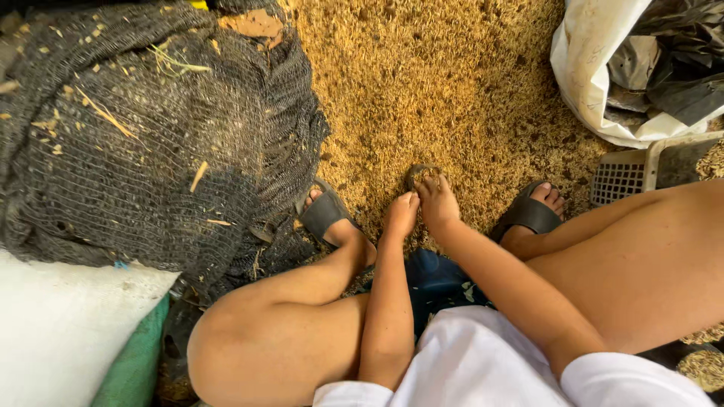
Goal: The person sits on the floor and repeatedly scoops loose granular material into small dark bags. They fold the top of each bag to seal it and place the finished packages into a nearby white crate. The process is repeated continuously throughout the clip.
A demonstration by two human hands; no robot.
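- The right hand (437, 202) reaches down between the person's feet, fingers curled around a small scoop (421, 175) heaped with grain; the left hand (401, 213) lies just beside it with fingers bent, knuckles touching the right hand, and whether it grips anything cannot be told.
- The grain heap (422, 83), golden unhusked rice, covers the floor ahead of both hands and runs to the top of the view.
- A dark mesh net (143, 136), crumpled and flecked with straw, lies to the left of the heap, its edge against the left foot.
- A white sack (588, 83) lined with black plastic stands open at the upper right.
- A white cushion-like bag (53, 324) sits at the lower left.
- A grey perforated plastic basket (622, 179) rests beside the right foot.
- Dark slide sandals (326, 213) are on both feet.
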